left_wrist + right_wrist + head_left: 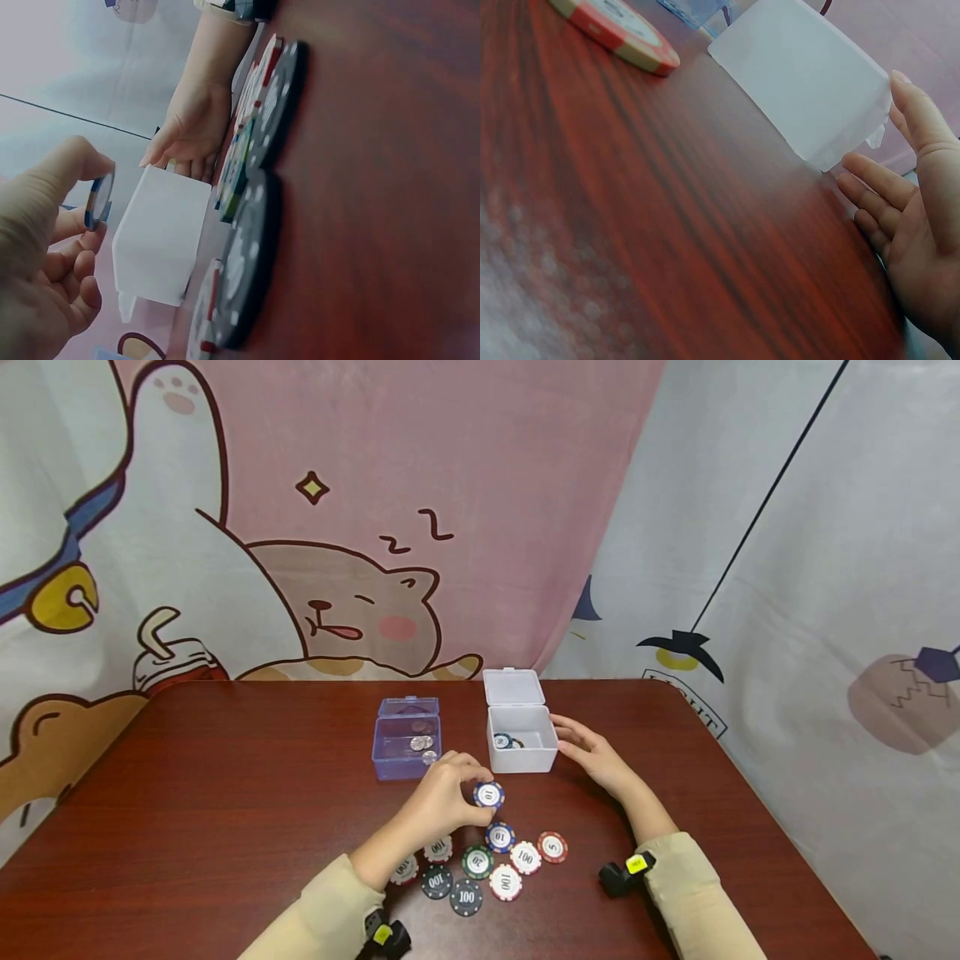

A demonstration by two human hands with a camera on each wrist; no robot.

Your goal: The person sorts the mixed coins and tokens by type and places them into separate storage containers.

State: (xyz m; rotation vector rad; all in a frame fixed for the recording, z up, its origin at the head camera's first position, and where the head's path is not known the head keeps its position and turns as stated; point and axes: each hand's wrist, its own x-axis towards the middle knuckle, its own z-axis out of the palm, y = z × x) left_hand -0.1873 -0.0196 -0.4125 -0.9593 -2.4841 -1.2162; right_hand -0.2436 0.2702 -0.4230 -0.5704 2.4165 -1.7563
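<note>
My left hand [444, 795] pinches a blue-edged poker chip [489, 795] marked 10 between thumb and fingers, above the table in front of an open white plastic box [522, 762]. In the left wrist view the pinched chip [100, 201] stands on edge, apart from the box. With its fingers extended, my right hand [597, 762] is at the right side of the white box; in the right wrist view the thumb meets the box's edge [802, 82]. A few chips [503, 741] lie inside that box. Another blue chip [499, 837] marked 10 is on the table below my left hand.
Left of the white box stands an open translucent blue box [397, 770] holding several silvery coins [420, 743]. Several loose chips lie nearer me: a green one [477, 862], a red one [552, 847], black ones [467, 897] and white ones [506, 882]. A printed curtain hangs behind the table.
</note>
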